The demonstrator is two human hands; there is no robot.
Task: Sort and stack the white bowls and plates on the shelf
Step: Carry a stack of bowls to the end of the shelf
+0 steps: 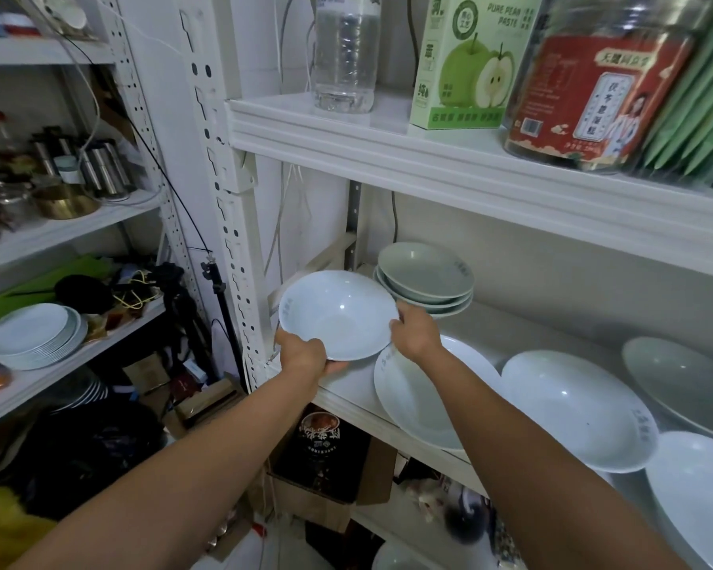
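You hold a shallow white ceramic bowl (338, 314) in both hands, raised in front of the left end of the white metal shelf (532, 322). Your left hand (303, 355) clamps the near rim, with the fingers curled underneath. Your right hand (416, 333) grips the right rim, thumb hooked over the edge. The bowl tips slightly toward you.

Just behind it, at the back of the shelf, sits a stack of smaller white bowls (425, 277), nested upright. To your right, wide white plates (577, 409) lie along the same shelf, the nearest one partly under your right wrist.

On the board above stand a clear plastic bottle (344, 55), a green pear-paste carton (466, 63) and a red-labelled clear jar (593, 88). On the neighbouring rack to your left rests another pile of white plates (34, 335).
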